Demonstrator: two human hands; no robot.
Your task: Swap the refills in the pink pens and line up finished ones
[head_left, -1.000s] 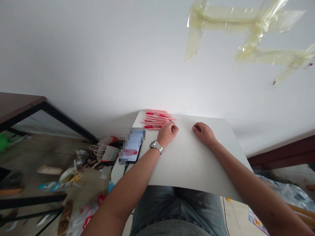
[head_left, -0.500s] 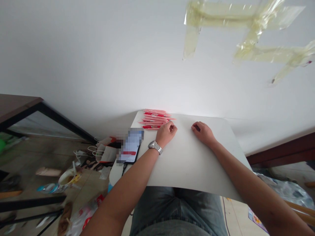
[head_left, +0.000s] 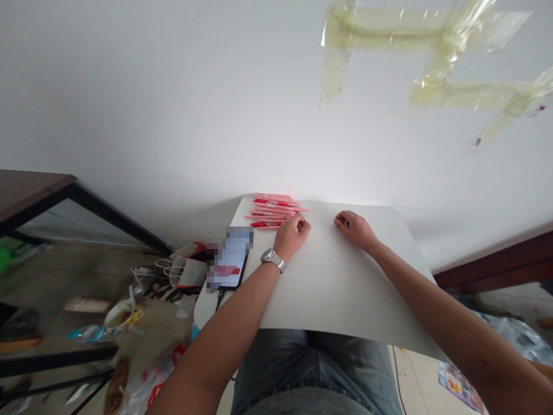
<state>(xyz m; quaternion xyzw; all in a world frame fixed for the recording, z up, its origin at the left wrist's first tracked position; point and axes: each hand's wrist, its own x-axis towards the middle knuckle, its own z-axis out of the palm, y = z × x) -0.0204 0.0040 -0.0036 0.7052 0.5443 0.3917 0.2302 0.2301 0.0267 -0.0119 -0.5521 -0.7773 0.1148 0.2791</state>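
Note:
A pile of slim pink and red pens lies at the back left of the small white table. My left hand, with a metal watch at its wrist, rests at the near right edge of the pile, its fingers curled closed. It covers the ends of some pens, and nothing shows inside it. Apart from it, farther right, my right hand rests on the tabletop in a loose fist, nothing visible in its fingers. A phone, its screen partly blurred out, lies left of my left forearm.
A white wall with yellowed tape rises behind the table. A dark-topped desk stands at left. Paper bags, a cup and a bottle are on the floor. A cable runs from the phone.
My right hand has shifted very slightly left. The left hand and the pens stay as they were, apart from a small movement of the view.

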